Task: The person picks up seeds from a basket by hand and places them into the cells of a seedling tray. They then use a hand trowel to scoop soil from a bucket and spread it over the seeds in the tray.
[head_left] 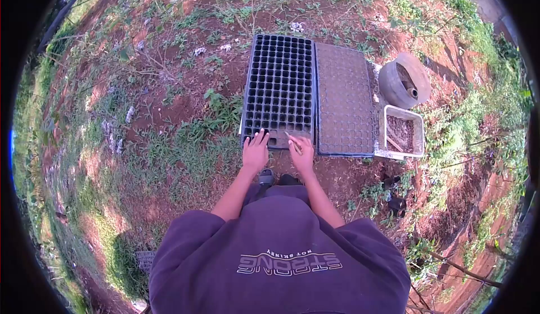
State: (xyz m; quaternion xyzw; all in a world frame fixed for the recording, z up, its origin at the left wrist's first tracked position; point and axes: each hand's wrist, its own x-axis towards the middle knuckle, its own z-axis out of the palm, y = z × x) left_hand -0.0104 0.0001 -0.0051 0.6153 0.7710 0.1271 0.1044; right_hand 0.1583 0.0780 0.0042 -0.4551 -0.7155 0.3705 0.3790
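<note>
A black seedling tray (pixel 281 83) with rows of square cells lies on the ground ahead. Most of its cells look dark and hollow; some near the front edge look filled with brown soil. My left hand (pixel 256 152) rests on the tray's front left corner with its fingers apart and nothing in them. My right hand (pixel 302 153) is over the front edge, closed around a small thin stick (pixel 295 146) that points at the front cells. Right beside this tray lies a second tray (pixel 345 97), filled level with brown soil.
Right of the trays stand a round grey tub (pixel 398 83) with soil and a small cylindrical object inside, and a white rectangular container (pixel 403 110) holding dark grains and a stick. Weeds and red soil surround them. Dark objects (pixel 396 203) lie at the lower right.
</note>
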